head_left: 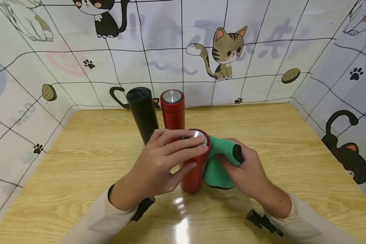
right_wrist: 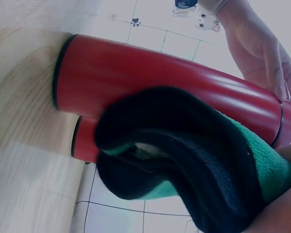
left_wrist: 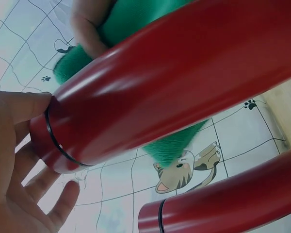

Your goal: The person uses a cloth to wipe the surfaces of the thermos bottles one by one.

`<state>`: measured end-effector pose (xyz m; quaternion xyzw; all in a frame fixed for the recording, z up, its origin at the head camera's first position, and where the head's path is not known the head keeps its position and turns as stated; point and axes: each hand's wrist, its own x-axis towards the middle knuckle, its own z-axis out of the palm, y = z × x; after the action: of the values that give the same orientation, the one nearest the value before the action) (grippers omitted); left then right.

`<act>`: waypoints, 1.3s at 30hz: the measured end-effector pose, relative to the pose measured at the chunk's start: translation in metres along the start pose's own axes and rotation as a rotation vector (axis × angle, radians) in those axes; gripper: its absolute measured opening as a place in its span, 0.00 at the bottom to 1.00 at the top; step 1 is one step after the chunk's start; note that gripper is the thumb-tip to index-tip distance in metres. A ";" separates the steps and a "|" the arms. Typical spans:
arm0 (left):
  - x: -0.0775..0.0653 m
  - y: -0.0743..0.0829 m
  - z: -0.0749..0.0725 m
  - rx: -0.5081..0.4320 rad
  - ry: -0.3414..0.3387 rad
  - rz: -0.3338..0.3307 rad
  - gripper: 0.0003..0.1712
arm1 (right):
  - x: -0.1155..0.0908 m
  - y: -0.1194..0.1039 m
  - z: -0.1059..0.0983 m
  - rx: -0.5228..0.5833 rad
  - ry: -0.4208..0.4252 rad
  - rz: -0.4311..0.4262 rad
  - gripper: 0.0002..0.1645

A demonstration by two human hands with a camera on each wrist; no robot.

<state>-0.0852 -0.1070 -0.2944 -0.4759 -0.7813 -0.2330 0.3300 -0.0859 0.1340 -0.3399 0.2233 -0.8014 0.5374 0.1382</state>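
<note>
A red thermos (head_left: 192, 178) with a silver-topped lid stands upright on the table. My left hand (head_left: 161, 161) grips its lid from above, thumb on the near side and fingers across the top. In the left wrist view, the thumb and fingers sit around the lid (left_wrist: 41, 128), above a dark seam. My right hand (head_left: 250, 171) holds a green cloth (head_left: 217, 171) with black edging, bunched against the thermos's right side. The right wrist view shows the cloth's dark edge (right_wrist: 223, 160) folded over in front of the thermos body (right_wrist: 174, 77).
Behind stand a second red thermos (head_left: 174, 117) and a black thermos (head_left: 144, 117), both upright and close together. The wooden table (head_left: 88, 162) ends at a cat-patterned, grid-lined backdrop (head_left: 167, 67) at the back and sides.
</note>
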 end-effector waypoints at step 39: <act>-0.033 0.011 0.068 -0.402 0.077 -0.712 0.63 | -0.008 0.015 0.014 0.111 -0.091 0.173 0.21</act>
<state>-0.0848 -0.0750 -0.3640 -0.2217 -0.8233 -0.4981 0.1581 -0.0861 0.1273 -0.3614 0.1847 -0.7920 0.5803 0.0422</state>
